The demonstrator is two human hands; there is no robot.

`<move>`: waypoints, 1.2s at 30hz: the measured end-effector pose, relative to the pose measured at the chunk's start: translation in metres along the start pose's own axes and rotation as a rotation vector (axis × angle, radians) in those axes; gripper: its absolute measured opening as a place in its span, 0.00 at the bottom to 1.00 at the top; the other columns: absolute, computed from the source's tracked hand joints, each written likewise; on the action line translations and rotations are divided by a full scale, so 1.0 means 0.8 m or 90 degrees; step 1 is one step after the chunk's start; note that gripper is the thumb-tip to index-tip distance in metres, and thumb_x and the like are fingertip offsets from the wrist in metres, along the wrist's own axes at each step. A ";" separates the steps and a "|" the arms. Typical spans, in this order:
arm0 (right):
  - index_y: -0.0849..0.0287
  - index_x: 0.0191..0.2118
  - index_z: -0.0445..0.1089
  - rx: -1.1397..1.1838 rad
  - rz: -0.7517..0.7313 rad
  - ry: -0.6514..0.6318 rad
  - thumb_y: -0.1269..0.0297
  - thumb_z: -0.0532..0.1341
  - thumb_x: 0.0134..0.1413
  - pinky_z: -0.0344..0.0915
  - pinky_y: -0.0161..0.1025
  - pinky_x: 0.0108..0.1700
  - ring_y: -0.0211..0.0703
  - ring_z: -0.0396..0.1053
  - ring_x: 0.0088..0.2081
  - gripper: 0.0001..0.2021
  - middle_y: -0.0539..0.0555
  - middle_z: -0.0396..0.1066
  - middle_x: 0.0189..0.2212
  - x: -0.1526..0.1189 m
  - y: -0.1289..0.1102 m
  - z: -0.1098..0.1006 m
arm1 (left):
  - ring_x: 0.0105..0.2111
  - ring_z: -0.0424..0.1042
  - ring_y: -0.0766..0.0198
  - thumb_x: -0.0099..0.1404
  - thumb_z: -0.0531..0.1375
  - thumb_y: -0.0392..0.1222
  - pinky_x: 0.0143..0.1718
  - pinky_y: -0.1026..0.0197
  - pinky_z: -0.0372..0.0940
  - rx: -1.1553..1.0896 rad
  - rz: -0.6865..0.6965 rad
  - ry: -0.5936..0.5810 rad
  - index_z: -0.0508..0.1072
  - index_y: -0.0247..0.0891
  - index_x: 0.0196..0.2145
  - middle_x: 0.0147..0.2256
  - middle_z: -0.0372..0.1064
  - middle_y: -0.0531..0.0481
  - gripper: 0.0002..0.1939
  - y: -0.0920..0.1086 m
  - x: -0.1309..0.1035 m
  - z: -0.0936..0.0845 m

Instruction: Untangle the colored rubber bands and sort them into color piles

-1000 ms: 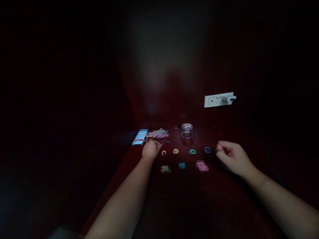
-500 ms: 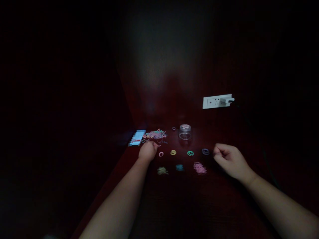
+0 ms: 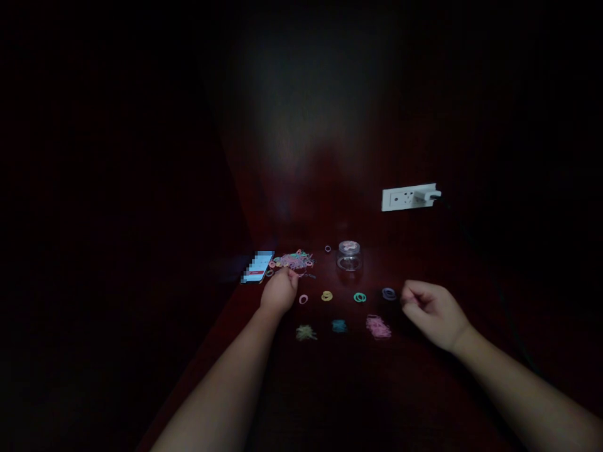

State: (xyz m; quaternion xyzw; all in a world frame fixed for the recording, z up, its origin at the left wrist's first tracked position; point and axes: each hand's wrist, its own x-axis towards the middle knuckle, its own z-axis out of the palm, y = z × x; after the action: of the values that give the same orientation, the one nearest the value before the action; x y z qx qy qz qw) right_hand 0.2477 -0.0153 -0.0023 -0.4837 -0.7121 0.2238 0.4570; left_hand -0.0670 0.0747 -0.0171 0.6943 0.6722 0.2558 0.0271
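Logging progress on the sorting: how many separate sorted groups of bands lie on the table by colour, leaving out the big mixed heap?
Pink: 2, a ring and a pile
Yellow: 2, ring and pile
Teal: 2, ring and pile
Purple: 2, ring and small ring
Total: 8

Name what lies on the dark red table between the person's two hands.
Head view: between left hand and right hand lie four small rubber rings: pink, yellow, green, purple.
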 end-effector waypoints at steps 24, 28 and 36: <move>0.58 0.36 0.69 -0.019 -0.111 -0.178 0.61 0.56 0.64 0.62 0.36 0.31 0.39 0.64 0.27 0.09 0.50 0.67 0.25 -0.011 -0.023 0.028 | 0.39 0.75 0.60 0.69 0.57 0.42 0.44 0.58 0.65 -0.104 0.366 -0.170 0.70 0.41 0.38 0.39 0.76 0.53 0.04 0.127 -0.097 -0.043; 0.58 0.33 0.69 -0.026 -0.111 -0.183 0.62 0.55 0.63 0.62 0.36 0.30 0.39 0.64 0.26 0.09 0.51 0.68 0.24 -0.012 -0.022 0.029 | 0.40 0.75 0.60 0.69 0.57 0.42 0.44 0.58 0.65 -0.096 0.371 -0.167 0.70 0.41 0.38 0.39 0.76 0.53 0.04 0.126 -0.097 -0.042; 0.58 0.33 0.68 -0.017 -0.093 -0.196 0.61 0.55 0.64 0.62 0.35 0.29 0.38 0.63 0.26 0.10 0.51 0.68 0.24 -0.012 -0.017 0.029 | 0.40 0.75 0.59 0.70 0.57 0.43 0.44 0.58 0.65 -0.088 0.386 -0.155 0.70 0.41 0.39 0.39 0.76 0.54 0.05 0.126 -0.098 -0.042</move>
State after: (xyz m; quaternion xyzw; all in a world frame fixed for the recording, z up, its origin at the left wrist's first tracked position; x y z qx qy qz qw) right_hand 0.2222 -0.0268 -0.0070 -0.3967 -0.8097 0.2524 0.3512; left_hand 0.0155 -0.0192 0.0258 0.8847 0.4077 0.2127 0.0768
